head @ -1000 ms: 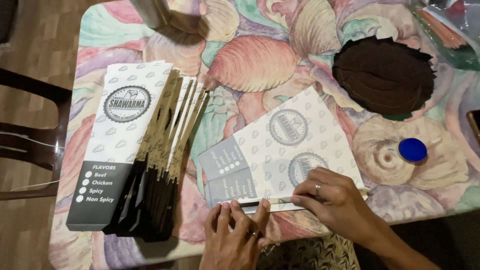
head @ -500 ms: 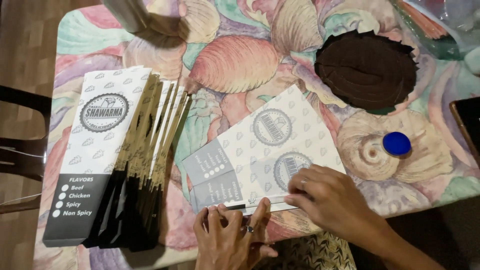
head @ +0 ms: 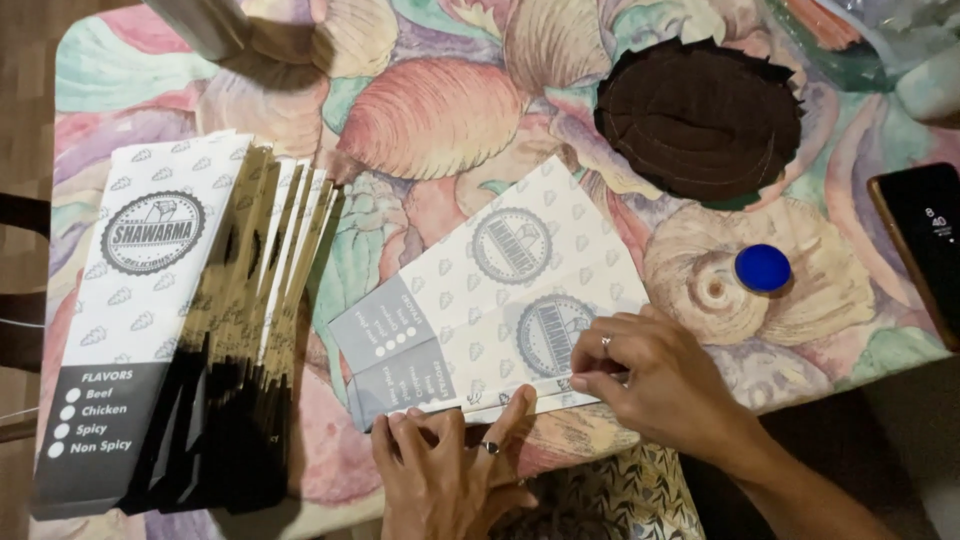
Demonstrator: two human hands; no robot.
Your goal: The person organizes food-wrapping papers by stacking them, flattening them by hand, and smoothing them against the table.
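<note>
The surface [head: 430, 110] wears a cloth painted with big pastel shells, brown wooden floor [head: 25, 90] shows at 9 o'clock beside a dark chair [head: 20, 215], under warm indoor light.

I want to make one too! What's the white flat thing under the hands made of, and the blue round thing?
The white flat sleeve looks like thin matte printed card: it lies flat with a sharp folded edge. The blue round cap seems smooth plastic, evenly coloured, though that's hard to confirm.
</note>
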